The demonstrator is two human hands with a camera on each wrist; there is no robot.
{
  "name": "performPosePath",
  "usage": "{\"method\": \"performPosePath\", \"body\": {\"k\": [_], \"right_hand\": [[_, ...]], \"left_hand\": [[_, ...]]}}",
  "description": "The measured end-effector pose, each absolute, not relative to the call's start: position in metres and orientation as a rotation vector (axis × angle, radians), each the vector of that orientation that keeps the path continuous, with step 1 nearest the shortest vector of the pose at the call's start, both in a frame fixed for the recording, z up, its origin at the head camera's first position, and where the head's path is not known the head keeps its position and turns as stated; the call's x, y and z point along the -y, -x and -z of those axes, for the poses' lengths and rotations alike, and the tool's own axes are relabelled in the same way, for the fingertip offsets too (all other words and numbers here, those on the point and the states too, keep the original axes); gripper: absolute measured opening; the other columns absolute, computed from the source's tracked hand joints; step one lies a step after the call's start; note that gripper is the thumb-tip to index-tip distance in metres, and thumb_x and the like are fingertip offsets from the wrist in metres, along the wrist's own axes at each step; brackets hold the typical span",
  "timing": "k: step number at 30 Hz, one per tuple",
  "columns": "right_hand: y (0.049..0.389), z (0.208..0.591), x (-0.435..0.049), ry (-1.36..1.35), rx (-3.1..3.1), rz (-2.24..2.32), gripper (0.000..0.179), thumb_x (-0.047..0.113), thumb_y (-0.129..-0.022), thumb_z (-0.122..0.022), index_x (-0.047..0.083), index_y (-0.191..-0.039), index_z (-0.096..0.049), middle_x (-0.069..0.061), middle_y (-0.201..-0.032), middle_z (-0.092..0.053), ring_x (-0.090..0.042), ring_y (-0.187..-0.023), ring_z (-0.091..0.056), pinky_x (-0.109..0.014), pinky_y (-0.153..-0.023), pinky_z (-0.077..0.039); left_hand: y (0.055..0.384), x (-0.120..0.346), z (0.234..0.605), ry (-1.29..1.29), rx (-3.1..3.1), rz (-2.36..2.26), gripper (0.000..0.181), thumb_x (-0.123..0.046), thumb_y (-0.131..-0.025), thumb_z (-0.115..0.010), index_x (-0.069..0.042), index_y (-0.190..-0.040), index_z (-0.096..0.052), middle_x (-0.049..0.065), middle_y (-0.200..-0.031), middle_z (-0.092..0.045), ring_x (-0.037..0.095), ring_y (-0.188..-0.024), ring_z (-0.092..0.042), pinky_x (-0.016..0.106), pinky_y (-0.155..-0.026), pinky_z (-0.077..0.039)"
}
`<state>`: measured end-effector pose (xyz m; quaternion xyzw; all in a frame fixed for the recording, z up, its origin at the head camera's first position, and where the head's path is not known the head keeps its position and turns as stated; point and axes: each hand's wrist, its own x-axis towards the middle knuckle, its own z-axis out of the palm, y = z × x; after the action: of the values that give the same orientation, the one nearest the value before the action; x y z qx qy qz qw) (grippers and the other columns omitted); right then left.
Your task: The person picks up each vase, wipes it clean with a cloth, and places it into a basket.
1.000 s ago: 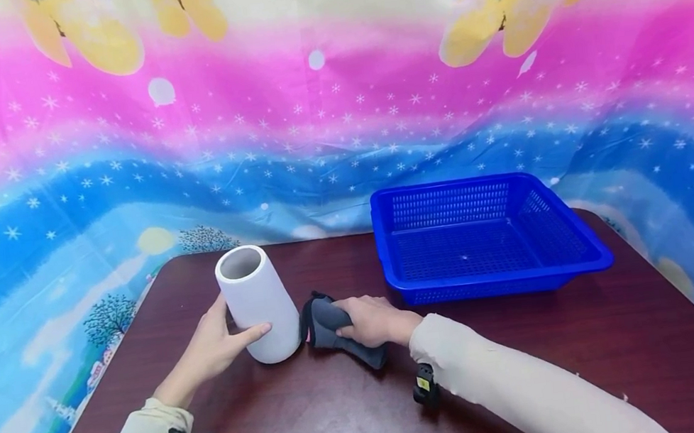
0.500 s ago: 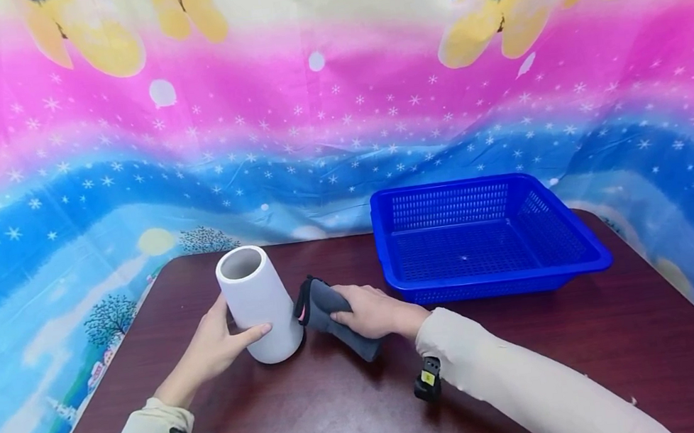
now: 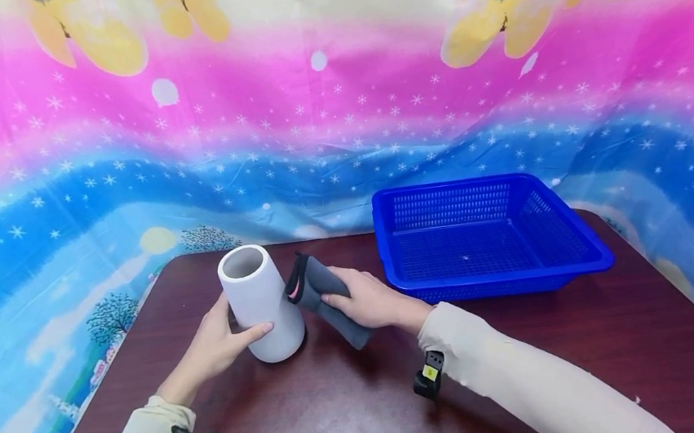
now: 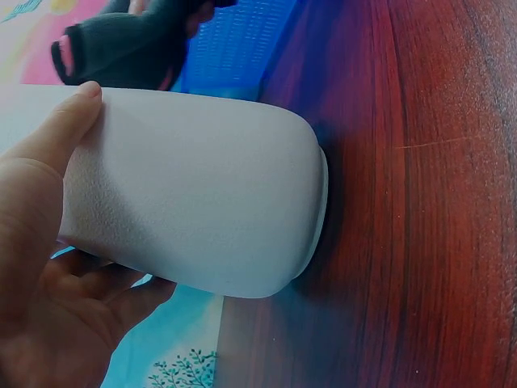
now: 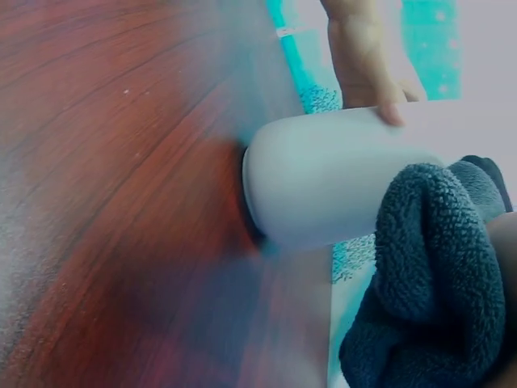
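Note:
A white tapered vase [image 3: 264, 311] stands upright on the table, its mouth facing up. My left hand [image 3: 210, 343] holds it, the thumb across the front and the fingers behind. In the left wrist view those fingers [image 4: 133, 303] curl round the vase's underside. My right hand [image 3: 362, 297] grips a folded dark grey towel [image 3: 333, 318] with black trim and a bit of pink at its edge. The towel is raised above the table at the vase's right side; whether they touch I cannot tell. Its fluffy pile [image 5: 436, 259] shows in the right wrist view.
A blue perforated plastic basket [image 3: 495, 277] sits at the back right of the dark reddish-brown table [image 3: 344, 417]. Behind the table hangs a colourful printed cloth [image 3: 323, 119]. Both forearms carry small black wrist cameras.
My right hand has lifted the towel up along the vase's right side, and the towel has tilted more upright. The left hand and the vase stay in place.

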<state>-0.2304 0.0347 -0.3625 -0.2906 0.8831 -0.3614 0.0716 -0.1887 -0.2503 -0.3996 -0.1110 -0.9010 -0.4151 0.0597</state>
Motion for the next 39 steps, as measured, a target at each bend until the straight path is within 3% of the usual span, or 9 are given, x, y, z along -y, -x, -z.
{"method": "performPosePath", "body": {"k": [8, 24, 39], "right_hand": [[0.231, 0.348, -0.03, 0.864, -2.67, 1.228, 0.039, 0.027, -0.101, -0.06, 0.02, -0.14, -0.056, -0.003, -0.111, -0.071, -0.012, -0.083, -0.067, -0.03, -0.075, -0.057], [0.227, 0.325, -0.016, 0.951, -2.653, 1.304, 0.047, 0.029, -0.102, -0.06, 0.021, -0.147, -0.049, -0.003, -0.125, -0.069, -0.017, -0.102, -0.067, -0.037, -0.091, -0.056], [0.227, 0.324, 0.0, 0.975, -2.702, 1.258, 0.051, 0.032, -0.101, -0.06, 0.024, -0.149, -0.047, -0.003, -0.127, -0.068, -0.018, -0.105, -0.068, -0.036, -0.09, -0.056]], "left_hand": [[0.189, 0.249, 0.399, 0.344, 2.718, 1.284, 0.083, -0.029, -0.086, -0.081, -0.009, -0.151, -0.034, 0.021, -0.14, -0.058, 0.039, -0.123, -0.062, 0.057, -0.098, -0.055], [0.19, 0.25, 0.399, 0.343, 2.737, 1.274, 0.082, -0.031, -0.087, -0.08, -0.008, -0.151, -0.034, 0.021, -0.138, -0.059, 0.038, -0.121, -0.063, 0.055, -0.096, -0.056], [0.187, 0.25, 0.397, 0.352, 2.741, 1.264, 0.083, -0.032, -0.088, -0.08, -0.009, -0.152, -0.032, 0.02, -0.138, -0.059, 0.037, -0.121, -0.063, 0.053, -0.095, -0.057]]}}
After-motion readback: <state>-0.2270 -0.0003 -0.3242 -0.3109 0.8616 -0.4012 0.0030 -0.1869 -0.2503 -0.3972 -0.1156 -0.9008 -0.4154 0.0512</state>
